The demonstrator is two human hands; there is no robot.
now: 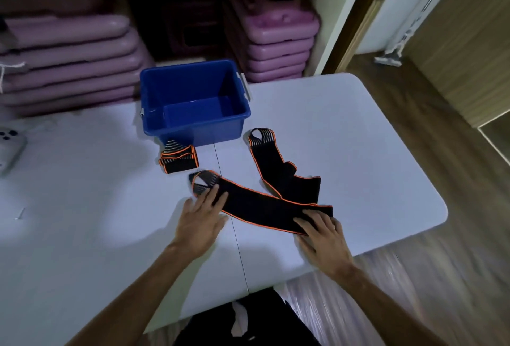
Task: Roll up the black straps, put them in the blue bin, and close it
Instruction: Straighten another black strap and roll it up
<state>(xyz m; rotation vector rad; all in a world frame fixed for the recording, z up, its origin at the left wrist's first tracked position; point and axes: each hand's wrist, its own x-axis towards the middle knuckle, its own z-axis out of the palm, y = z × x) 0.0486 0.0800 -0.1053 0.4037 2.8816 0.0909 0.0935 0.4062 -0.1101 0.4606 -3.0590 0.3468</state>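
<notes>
White folding table (358, 130) stands before shelves of stacked purple step platforms (69, 64). An open blue bin (193, 124) sits at its far side, a rolled black strap (178, 158) just in front. Both hands press flat, fingers spread, on an unrolled orange-edged strap (259, 206): left hand (200, 221) near its looped end, right hand (325, 238) on the other. Another loose strap (278, 169) lies behind.

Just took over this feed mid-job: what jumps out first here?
The open blue bin at the table's far edge, nothing visible inside it. In front, both hands press a flat black strap: left hand near its loop end, right hand on the other. One rolled strap sits by the bin; another unrolled strap lies to the right.
</notes>
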